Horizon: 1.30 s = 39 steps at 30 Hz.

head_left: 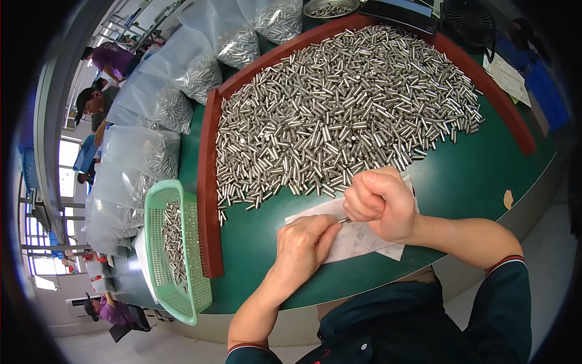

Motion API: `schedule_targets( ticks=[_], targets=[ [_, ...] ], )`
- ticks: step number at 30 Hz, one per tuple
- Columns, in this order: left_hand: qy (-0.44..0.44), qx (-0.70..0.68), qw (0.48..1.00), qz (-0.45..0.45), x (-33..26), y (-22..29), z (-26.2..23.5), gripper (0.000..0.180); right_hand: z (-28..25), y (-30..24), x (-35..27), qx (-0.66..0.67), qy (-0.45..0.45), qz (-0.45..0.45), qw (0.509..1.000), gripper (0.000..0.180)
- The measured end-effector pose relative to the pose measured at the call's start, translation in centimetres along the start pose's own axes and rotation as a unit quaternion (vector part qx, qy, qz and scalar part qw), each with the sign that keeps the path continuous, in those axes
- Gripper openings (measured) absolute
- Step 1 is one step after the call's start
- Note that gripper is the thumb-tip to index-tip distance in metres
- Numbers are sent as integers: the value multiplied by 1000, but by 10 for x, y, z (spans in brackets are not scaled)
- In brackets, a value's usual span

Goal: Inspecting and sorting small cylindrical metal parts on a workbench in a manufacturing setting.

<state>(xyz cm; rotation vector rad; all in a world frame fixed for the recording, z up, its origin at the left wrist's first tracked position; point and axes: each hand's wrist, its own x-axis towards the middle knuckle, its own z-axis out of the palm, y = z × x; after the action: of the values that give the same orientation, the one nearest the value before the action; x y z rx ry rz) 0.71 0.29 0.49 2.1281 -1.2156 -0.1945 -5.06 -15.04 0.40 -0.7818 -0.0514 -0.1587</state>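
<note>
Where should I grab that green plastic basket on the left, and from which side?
Grip the green basket by its near rim, coming from the right where the left hand already rests. The basket is tipped on its side against the red tray edge, so its rim stands exposed, and the mesh walls give fingers purchase. Metal pins inside may spill.

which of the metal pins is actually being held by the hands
The single metal pin pinched between the left hand and right hand, over the white paper. All the others lie loose in the big pile or in the green basket.
</note>
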Motion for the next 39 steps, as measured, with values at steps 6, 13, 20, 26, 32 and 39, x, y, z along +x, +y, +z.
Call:
schedule_targets(
  ticks=[6,13,20,26,32,39],
  targets=[
    [-4,-1,1000,-5,0,-1,1,7,-1,2,0,-4,-5,5,1000,41],
    [-27,32,999,-13,2,2,-3,9,0,2,0,-29,-8,6,1000,42],
    [-22,-716,654,-243,1,-17,-29,10,4,-1,1,-17,7,16,1000,41],
    [61,-748,598,-282,2,-35,-34,7,4,0,1,-8,14,19,1000,40],
    [81,-735,620,-264,0,-38,-39,17,2,0,2,23,-2,23,999,39],
    [188,-678,679,-212,-6,-60,-61,35,3,1,3,-8,18,25,1000,39]
  ],
)
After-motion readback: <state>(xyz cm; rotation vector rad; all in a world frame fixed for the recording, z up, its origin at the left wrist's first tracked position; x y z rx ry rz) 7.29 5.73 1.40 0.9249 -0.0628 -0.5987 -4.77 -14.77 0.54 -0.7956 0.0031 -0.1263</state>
